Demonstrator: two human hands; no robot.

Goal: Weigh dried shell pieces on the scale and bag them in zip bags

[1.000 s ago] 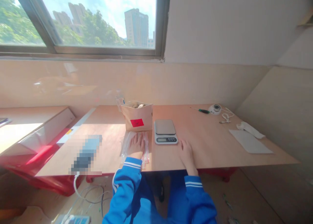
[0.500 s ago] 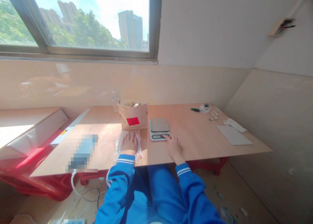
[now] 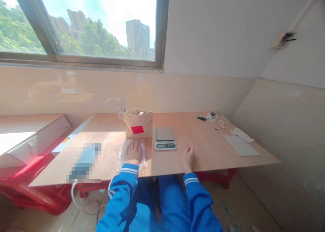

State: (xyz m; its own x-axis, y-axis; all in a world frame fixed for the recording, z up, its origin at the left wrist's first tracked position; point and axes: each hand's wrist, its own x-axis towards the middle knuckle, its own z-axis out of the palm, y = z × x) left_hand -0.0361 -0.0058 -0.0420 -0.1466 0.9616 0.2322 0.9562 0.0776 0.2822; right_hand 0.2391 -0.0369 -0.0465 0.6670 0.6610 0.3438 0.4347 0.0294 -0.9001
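Observation:
My left hand [image 3: 133,151] lies flat on a stack of clear zip bags [image 3: 143,157], its fingers stretched out. Behind the stack a brown paper bag [image 3: 147,125] stands upright with its top open and a red label [image 3: 137,129] on the front; light-coloured contents show at its mouth. To its right sits a white digital kitchen scale [image 3: 164,134] with a bare metal plate and a small display panel in front. My right hand [image 3: 188,155] rests on the table right of the scale, apart from it, with the fingers curled in and no object showing.
A blurred-out flat device [image 3: 86,159] with a white cable lies at the left. At the back right are a green-handled screwdriver [image 3: 201,118], a white dome camera [image 3: 211,116] and its cable. White paper [image 3: 241,145] lies at the right edge. A clear bottle [image 3: 119,107] stands behind the bag.
My right hand has drawn back from the scale's button panel to the right, and its fingers have curled in. My left hand stays on the zip bags. The view has tilted slightly upward.

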